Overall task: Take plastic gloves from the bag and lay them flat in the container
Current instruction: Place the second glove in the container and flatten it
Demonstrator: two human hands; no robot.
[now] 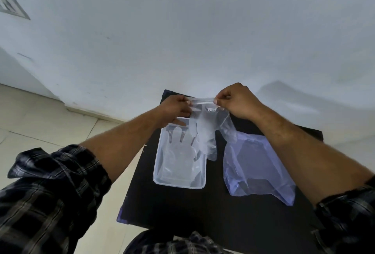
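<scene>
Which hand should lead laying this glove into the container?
Left. The left hand already hangs over the container, pinching one cuff corner of the glove; the right hand sits toward the bag.

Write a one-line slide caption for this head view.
Both hands, left and right, stretch a clear plastic glove above the container, bag alongside.

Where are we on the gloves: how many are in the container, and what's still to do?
Done: at least one glove lies flat in the container; I can't tell if more are stacked under it. In hand: the left hand and right hand pinch the cuff of another glove, hanging above the container's far right corner. Left: lay it flat. The bag lies beside the container, contents unclear.
</scene>
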